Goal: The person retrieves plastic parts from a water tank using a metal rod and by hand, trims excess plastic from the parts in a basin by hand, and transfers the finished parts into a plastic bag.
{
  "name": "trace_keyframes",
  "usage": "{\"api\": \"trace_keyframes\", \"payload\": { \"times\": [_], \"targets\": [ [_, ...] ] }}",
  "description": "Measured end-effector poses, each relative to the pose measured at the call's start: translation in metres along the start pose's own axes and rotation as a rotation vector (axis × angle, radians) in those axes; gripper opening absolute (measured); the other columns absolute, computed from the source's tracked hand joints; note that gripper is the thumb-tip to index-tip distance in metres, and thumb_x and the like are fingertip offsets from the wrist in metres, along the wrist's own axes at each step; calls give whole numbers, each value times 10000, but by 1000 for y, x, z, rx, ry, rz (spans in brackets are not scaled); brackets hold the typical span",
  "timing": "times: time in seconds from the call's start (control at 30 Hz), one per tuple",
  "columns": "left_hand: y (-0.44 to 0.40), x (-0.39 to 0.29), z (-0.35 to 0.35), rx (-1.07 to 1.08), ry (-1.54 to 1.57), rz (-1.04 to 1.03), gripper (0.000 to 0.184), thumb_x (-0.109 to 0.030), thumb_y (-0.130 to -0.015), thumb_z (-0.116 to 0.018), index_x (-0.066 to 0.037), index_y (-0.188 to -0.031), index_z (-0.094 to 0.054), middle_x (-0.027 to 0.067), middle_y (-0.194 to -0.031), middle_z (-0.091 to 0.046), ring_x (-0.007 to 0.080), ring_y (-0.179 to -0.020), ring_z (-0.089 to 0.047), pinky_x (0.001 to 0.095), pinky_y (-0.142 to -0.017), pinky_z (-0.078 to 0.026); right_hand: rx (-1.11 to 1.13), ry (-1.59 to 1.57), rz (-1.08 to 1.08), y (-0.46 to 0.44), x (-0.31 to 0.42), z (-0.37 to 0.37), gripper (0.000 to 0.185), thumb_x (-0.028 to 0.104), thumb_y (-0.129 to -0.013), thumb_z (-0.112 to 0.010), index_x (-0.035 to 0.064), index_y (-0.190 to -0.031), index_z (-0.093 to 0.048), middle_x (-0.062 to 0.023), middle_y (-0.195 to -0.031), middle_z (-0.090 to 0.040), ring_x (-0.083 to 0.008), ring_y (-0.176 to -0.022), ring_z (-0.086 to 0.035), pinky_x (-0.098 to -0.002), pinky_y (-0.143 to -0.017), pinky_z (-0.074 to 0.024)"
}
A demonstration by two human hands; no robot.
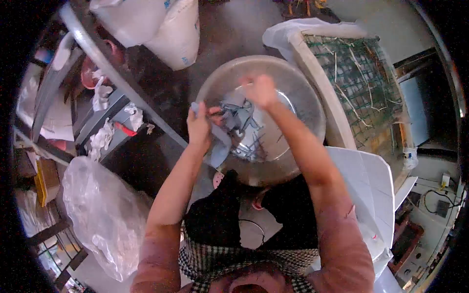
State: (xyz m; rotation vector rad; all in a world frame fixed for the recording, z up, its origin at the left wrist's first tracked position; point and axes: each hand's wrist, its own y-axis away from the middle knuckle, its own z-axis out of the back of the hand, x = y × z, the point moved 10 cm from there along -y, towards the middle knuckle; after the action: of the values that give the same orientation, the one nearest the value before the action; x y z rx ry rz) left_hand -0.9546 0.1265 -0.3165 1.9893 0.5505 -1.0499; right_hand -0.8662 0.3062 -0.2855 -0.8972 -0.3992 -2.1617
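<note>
A large round metal basin (pixel 308 112) stands on the floor before my knees. My left hand (pixel 200 127) is at its left rim, fingers closed round a grey strip-like piece (pixel 222 142) that hangs down over the rim. More grey, thin-branched pieces (pixel 242 116) bunch up beside my left fingers, over the basin; their exact kind is unclear. My right hand (pixel 261 90) is above the far part of the basin, its fingers smeared by motion, so whether it holds anything cannot be made out. Several thin grey pieces (pixel 249 146) lie on the basin's bottom.
Right of the basin stands a pale frame with green mesh (pixel 361 78). White sacks (pixel 176 34) stand at the far left. A grey metal frame (pixel 122 80) runs along the left, with a clear plastic bag (pixel 102 215) nearer me. A white board (pixel 364 180) is by my right arm.
</note>
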Motion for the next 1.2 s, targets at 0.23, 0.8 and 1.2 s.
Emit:
{"api": "trace_keyframes", "payload": {
  "times": [0.23, 0.8, 1.2],
  "targets": [
    [-19, 58, 9, 70, -93, 272, 202, -224, -860, -582, -101, -799, -433, -12, -536, -375, 102, -416, -343, 262, -404, -301, 263, 93, -585, 4, -253, -144, 492, 320, -703, -606, -63, -1012, -588, -274, -1060, -559, -365, -1061, -514, -377, -906, -400],
    [-17, 77, -36, 223, -432, 302, 207, -202, -805, -650, -68, -793, -493, 12, -596, -482, 75, -360, -371, 238, -341, -280, -85, -352, -470, 2, -222, -119, 452, 159, -617, -704, -21, -1005, -559, -119, -887, -608, -253, -798, -582, -356, -708, -460],
    [29, 35, -91, 351, -170, 263, 262, -196, -749, -687, -42, -924, -568, 29, -778, -589, 117, -640, -542, 255, -500, -395, 33, -698, -94, 98, -3, 21, 459, 370, -820, -580, 8, -1066, -444, -197, -897, -594, -336, -833, -590, -385, -737, -459]
  ]
}}
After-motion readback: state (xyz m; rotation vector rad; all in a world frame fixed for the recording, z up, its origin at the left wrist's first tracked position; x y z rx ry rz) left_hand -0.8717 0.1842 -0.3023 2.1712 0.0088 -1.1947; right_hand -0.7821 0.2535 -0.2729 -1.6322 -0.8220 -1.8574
